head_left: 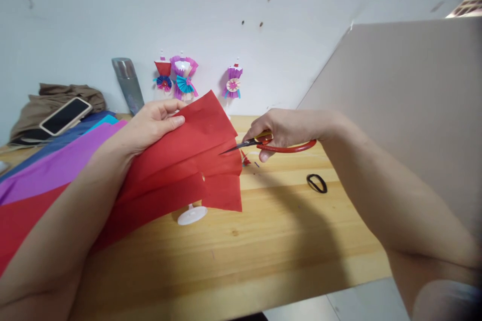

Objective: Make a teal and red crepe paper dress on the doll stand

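Four sheets of thin, crepe-like paper fan out at the left: dark blue point(56, 143), cyan point(102, 123), magenta point(68, 163) and, nearest the wearer, the red sheet point(181, 148). Behind them, a brown cloth point(75, 91) with a smartphone point(67, 116) on it; both probably set aside to free working room. A metal-capped bottle point(128, 86) stands near the wall.

Left hand point(154, 123): closed in a pinch on the red sheet, thumb on top, fingers mostly hidden underneath; presumably keeps the upper edge raised and taut for the blades. The sheet's long axis runs from lower left up toward the right; its free end points right. It sits above the wooden tabletop point(233, 266), with a slit by its lower right corner. Three paper-dressed figures point(163, 72) stand by the wall, likely out of the way. A white disc base point(193, 215) shows under the sheet's lower edge.

Scissors point(251, 143): long axis roughly sideways, tips pointing left over the red sheet, blades nearly together. Contact with the paper: cannot tell. Right hand point(288, 125): curled around the red handles, only slightly open. Farther right, a black hair tie point(317, 183) lies alone.
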Available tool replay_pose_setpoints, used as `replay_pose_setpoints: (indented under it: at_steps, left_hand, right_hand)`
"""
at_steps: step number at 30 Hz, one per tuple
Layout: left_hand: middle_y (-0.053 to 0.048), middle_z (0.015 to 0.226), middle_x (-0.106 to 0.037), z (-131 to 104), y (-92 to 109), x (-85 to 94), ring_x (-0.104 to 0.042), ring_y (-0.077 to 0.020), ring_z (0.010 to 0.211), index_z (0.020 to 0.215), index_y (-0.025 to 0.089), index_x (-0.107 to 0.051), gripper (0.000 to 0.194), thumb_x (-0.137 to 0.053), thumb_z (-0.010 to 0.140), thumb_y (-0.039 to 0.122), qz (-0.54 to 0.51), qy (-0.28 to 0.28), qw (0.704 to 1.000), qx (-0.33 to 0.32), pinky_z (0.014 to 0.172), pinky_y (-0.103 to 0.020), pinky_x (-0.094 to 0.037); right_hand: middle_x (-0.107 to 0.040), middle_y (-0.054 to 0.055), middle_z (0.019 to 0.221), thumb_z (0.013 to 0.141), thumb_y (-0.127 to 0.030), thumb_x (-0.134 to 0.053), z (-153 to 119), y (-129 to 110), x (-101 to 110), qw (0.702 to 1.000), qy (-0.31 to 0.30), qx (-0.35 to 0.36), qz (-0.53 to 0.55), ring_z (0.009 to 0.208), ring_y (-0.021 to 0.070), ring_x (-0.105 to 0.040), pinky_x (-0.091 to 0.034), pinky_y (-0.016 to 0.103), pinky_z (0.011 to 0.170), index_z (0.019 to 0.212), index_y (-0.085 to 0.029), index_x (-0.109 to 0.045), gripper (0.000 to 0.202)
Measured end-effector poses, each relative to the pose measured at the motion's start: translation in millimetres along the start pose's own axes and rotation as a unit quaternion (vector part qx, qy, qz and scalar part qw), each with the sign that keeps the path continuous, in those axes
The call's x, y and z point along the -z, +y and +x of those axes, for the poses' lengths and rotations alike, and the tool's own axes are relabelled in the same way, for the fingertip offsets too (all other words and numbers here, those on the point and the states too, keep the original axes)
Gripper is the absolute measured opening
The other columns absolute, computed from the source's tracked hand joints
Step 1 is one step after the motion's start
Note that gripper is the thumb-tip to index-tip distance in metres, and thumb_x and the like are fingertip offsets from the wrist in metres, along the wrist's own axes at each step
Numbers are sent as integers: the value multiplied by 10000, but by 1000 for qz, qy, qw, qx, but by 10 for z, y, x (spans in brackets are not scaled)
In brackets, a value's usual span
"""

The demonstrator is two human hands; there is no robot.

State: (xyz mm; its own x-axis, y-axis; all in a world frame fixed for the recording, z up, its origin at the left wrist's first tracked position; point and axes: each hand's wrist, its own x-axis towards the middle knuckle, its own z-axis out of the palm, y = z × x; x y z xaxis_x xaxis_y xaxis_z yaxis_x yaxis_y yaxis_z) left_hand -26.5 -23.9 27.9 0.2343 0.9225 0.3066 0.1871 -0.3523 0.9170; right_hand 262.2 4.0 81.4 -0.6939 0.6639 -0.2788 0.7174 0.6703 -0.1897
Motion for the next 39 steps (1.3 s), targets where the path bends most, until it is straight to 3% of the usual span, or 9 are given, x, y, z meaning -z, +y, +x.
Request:
replay_pose_setpoints:
  at_steps: [15, 21, 33, 39]
  left_hand:
    - [-69, 977, -768, 12, -3, 28, -709, -262, 1017, 1074, 172, -749, 393, -714, 762, 408, 44, 3, 999, 18, 897, -351, -593]
    - [-49, 960, -775, 38, -19, 74, -705, -277, 1026, 1001, 168, -765, 393, -778, 696, 415, 64, -27, 998, 0, 888, -352, -598]
    - [-54, 890, -749, 5, 37, 76, -710, -234, 858, 889, 149, -752, 293, -762, 714, 384, 90, 0, 996, -16, 753, -303, -606]
    - [-41, 869, -737, -8, 56, 86, -705, -216, 849, 870, 154, -747, 274, -758, 720, 383, 92, 11, 995, -29, 752, -286, -600]
  right_hand:
    - [-731, 8, 750, 759, -490, -698, 11, 7, -26, 1000, 7, 3, 12, 696, 177, -600, -363, 283, 622, 986, -229, -807, 362]
    - [-765, 14, 885, 766, -473, -695, -4, 32, -21, 1000, 10, 13, 24, 750, 191, -622, -401, 281, 660, 1073, -233, -782, 400]
    - [-738, 66, 1095, 758, -435, -711, 21, 92, -30, 999, 14, 35, -5, 928, 245, -644, -443, 309, 774, 1105, -236, -747, 402]
    - [-715, 145, 1128, 826, -413, -677, -21, 43, -19, 999, 27, 32, -34, 912, 231, -603, -416, 315, 773, 1096, -127, -727, 397]
